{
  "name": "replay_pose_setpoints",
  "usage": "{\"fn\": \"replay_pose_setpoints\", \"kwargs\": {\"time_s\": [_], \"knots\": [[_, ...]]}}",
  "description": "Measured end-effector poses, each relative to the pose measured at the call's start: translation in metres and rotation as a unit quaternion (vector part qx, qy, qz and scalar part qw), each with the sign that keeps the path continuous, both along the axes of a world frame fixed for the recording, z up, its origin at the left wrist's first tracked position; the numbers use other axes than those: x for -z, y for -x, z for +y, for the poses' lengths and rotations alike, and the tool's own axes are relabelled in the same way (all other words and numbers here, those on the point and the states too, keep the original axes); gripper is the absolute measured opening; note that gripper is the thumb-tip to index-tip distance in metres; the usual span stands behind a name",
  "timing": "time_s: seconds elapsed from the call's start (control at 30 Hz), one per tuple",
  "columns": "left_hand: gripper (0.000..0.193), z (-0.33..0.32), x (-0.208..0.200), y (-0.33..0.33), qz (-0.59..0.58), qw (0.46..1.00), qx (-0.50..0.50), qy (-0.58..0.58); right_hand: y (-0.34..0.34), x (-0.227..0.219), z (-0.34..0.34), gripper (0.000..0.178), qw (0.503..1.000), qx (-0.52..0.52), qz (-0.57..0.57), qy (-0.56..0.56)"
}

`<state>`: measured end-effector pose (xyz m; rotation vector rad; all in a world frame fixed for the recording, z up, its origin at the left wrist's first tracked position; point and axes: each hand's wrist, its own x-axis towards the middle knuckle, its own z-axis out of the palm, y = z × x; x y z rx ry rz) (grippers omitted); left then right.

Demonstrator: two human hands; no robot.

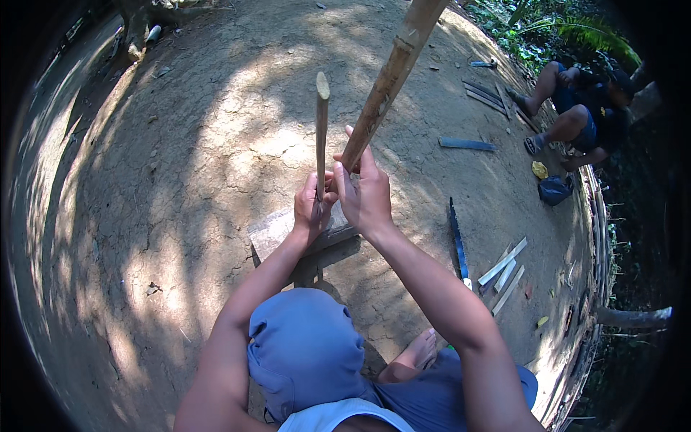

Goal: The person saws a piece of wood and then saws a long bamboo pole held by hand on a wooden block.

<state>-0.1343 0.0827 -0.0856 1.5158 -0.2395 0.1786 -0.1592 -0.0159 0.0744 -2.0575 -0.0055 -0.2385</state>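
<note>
In front of me both hands are close together above a wooden block (268,235) on the ground. My left hand (312,210) is closed round a slim brown stick (322,137), which stands nearly upright and shows a pale cut end at its top. The fingers of my right hand (368,194) are wrapped round the lower end of a long bamboo pole (389,83). This pole is thicker and leans up to the right, running out of the top of the picture. The lower ends of both pieces are hidden by my hands.
To my right lies a long dark blade (456,234) with a pale handle. Beyond it are loose bamboo strips (504,263) and a flat grey strip (466,144). Another person (586,115) sits far right, near a dark bag (555,189). A tree trunk (135,32) stands far left.
</note>
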Motion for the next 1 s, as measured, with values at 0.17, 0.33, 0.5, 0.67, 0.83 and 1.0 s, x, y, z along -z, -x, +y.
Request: {"fn": "replay_pose_setpoints", "kwargs": {"time_s": [0.17, 0.33, 0.5, 0.67, 0.83, 1.0], "knots": [[0.073, -0.015, -0.001, 0.005, -0.04, 0.998, -0.014, -0.055, 0.001, 0.012, -0.023, 0.043, 0.996, -0.091, -0.007, -0.005], [0.067, -0.014, 0.019, 0.0, -0.051, 0.998, -0.018, -0.03, -0.006, 0.017, -0.028, 0.064, 0.984, -0.17, 0.015, -0.056], [0.066, -0.013, 0.017, 0.005, -0.025, 0.998, 0.01, -0.056, -0.025, -0.007, -0.017, 0.103, 0.963, -0.154, -0.075, -0.21], [0.072, -0.011, 0.015, 0.002, 0.009, 0.998, 0.025, -0.062, -0.044, -0.023, 0.006, 0.036, 0.954, -0.063, -0.1, -0.276], [0.056, -0.016, -0.018, 0.003, -0.033, 0.991, 0.012, -0.126, -0.032, -0.015, -0.002, 0.027, 0.946, -0.053, -0.149, -0.284], [0.038, -0.035, -0.034, -0.002, -0.025, 0.995, -0.054, -0.074, -0.028, -0.014, 0.002, 0.03, 0.964, -0.037, -0.119, -0.237]]}}
